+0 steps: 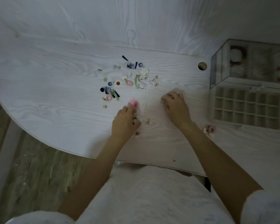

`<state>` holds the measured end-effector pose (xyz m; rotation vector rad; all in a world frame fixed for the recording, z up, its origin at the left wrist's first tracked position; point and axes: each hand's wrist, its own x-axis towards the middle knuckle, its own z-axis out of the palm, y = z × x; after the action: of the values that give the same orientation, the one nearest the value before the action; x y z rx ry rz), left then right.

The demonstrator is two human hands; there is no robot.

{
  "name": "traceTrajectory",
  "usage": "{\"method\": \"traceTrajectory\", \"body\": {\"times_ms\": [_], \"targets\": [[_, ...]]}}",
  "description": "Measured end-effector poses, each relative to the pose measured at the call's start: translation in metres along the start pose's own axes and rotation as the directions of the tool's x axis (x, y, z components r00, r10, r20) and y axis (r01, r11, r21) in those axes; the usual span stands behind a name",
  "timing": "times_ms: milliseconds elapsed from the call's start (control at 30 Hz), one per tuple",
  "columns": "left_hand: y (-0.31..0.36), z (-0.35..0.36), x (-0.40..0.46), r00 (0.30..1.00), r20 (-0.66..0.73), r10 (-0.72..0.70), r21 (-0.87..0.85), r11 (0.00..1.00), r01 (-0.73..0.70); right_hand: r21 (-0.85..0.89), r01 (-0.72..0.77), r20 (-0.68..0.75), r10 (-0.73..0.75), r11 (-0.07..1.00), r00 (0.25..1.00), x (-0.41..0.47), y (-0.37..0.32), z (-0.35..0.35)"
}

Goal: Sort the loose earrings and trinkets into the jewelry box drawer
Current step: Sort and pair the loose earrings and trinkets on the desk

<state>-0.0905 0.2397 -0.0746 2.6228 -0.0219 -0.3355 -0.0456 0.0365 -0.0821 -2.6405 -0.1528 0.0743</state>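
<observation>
Several loose earrings and trinkets (128,78) lie scattered on the white wood-grain table (55,94). My left hand (125,122) holds a pink flower-shaped earring (133,102) at its fingertips, with small green pieces tucked under the thumb. My right hand (176,107) rests knuckles-up on the table with fingers curled, pinching something small and pale at its left side. The pulled-out drawer (244,107), a grid of small compartments, sits to the right of my right hand. Behind the drawer stands the clear jewelry box (249,63).
A pink and white trinket (209,130) lies near my right forearm. Small studs (148,121) lie between my hands. A round cable hole (202,66) is left of the box. The table's curved edge runs along the lower left, with wood floor (31,167) below.
</observation>
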Motion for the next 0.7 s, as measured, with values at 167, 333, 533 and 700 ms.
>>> {"method": "traceTrajectory", "body": {"times_ms": [167,333,533,700], "targets": [[-0.003,0.007,0.001,0.997,-0.031,0.067,0.004,0.998,-0.067,0.030,-0.030,0.010,0.030,0.999,1.000,-0.030,0.005,0.005],[-0.003,0.007,-0.001,0.988,-0.097,0.121,0.001,0.993,-0.121,0.045,-0.047,0.012,0.046,0.998,0.999,-0.051,0.008,0.004],[0.031,-0.012,-0.021,0.946,-0.289,0.147,-0.266,0.937,-0.227,0.148,-0.007,-0.027,0.011,0.989,1.000,-0.076,0.007,-0.020],[0.113,0.019,-0.038,0.982,-0.114,0.149,-0.570,0.800,-0.187,0.355,-0.173,-0.128,0.231,0.919,0.965,-0.124,0.044,-0.059]]}}
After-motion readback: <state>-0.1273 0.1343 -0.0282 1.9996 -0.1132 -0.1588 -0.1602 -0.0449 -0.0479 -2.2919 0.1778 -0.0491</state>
